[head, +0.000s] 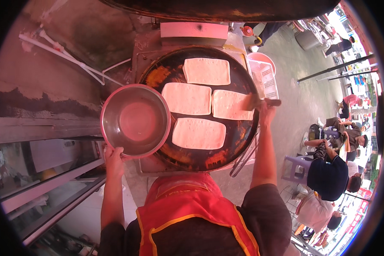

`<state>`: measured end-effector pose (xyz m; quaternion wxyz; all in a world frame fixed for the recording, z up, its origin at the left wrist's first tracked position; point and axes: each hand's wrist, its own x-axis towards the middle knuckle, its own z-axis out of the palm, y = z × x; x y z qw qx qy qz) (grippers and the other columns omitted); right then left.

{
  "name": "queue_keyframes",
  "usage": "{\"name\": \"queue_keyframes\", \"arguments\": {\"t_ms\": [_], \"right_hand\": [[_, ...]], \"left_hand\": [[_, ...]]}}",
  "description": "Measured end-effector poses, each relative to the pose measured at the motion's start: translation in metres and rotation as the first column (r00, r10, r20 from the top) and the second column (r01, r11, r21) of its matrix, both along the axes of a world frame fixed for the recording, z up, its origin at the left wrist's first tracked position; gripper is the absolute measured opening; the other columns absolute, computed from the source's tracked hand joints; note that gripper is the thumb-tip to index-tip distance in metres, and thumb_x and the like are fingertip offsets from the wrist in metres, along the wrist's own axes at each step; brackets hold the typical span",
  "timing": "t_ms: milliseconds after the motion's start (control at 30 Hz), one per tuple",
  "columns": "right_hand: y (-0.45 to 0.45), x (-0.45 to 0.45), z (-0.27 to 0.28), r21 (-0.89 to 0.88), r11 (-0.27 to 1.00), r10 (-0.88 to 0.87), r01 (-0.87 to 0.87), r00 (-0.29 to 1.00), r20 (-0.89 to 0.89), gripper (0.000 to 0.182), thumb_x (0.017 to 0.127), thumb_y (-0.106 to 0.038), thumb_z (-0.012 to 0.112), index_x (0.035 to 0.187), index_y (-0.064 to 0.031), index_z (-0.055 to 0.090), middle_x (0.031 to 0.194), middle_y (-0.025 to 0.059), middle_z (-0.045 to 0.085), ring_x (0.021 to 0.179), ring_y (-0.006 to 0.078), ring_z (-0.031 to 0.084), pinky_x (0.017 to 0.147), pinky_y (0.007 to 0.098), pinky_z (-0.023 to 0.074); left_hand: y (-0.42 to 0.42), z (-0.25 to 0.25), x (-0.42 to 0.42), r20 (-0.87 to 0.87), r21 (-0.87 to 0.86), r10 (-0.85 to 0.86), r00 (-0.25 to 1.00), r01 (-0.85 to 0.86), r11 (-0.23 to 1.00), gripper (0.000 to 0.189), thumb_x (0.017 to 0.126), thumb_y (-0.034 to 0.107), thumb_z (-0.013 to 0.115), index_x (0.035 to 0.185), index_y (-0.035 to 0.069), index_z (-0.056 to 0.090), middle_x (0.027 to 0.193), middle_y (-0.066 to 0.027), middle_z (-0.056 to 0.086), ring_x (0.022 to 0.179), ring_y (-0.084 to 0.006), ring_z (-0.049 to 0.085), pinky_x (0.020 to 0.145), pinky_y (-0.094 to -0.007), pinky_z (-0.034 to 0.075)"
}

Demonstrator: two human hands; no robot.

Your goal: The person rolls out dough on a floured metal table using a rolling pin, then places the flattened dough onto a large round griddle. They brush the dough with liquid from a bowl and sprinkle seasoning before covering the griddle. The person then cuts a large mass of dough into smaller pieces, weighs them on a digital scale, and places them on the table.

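Note:
My left hand grips the rim of a metal bowl at the left edge of the griddle. A little clear liquid seems to lie in the bowl. In my right hand is the handle of a brush, whose blurred head rests on or just over the right-hand flatbread. Three more pale rectangular flatbreads lie on the round black griddle: one at the far side, one left of the middle and one nearest me.
A dark round lid overhangs the far side. Metal tongs lean at the griddle's near right edge. A white plastic basket and a red basin stand to the right. Several people sit farther right, one on a purple stool.

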<state>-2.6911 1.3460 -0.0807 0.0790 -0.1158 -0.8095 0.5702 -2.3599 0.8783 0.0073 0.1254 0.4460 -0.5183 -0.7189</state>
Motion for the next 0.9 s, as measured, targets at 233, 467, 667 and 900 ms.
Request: {"name": "queue_keyframes", "arguments": {"t_ms": [233,467,667,900], "right_hand": [[-0.109,0.063,-0.025,0.748,0.561,0.716,-0.355,0.662,-0.222,0.024,0.078,-0.003,0.05,0.099,-0.0065,0.059,0.098,0.0143,0.059,0.093,0.0303,0.055,0.077,0.042,0.0476],[-0.081,0.079,0.001,0.336,0.919,0.262,-0.204,0.956,-0.136,0.025,0.084,-0.018,0.055,0.102,-0.0014,0.062,0.082,0.0122,0.066,0.074,0.0196,0.064,0.065,0.0329,0.0483],[-0.016,0.069,0.065,-0.021,0.997,0.07,-0.07,0.998,-0.011,0.02,0.086,-0.013,0.057,0.097,0.0029,0.061,0.083,0.0086,0.062,0.081,0.0109,0.061,0.065,0.0266,0.0494],[-0.21,0.142,0.142,0.058,0.778,0.618,-0.626,0.746,-0.246,0.025,0.086,-0.013,0.059,0.104,0.0024,0.054,0.084,0.0127,0.064,0.073,0.0208,0.064,0.064,0.0327,0.0516]], "left_hand": [[0.014,0.001,0.001,0.04,-0.012,0.004,0.999,-0.004,1.0,0.042,0.076,0.004,0.048,0.118,0.005,0.05,0.104,-0.0073,0.057,0.084,-0.0189,0.062,0.063,-0.0341,0.057],[0.018,0.001,0.01,-0.012,-0.043,-0.022,1.0,0.022,0.999,0.041,0.077,0.005,0.048,0.118,0.004,0.05,0.101,-0.0074,0.058,0.081,-0.0184,0.062,0.062,-0.0341,0.057],[0.011,-0.02,0.011,0.048,-0.079,-0.068,0.996,0.072,0.994,0.032,0.078,0.002,0.049,0.11,0.002,0.052,0.094,-0.006,0.057,0.076,-0.0166,0.061,0.062,-0.032,0.057],[0.037,-0.016,-0.022,0.001,-0.041,-0.163,0.987,0.163,0.986,0.027,0.079,0.003,0.048,0.105,0.002,0.053,0.089,-0.0055,0.057,0.074,-0.0161,0.062,0.057,-0.0322,0.057]]}}
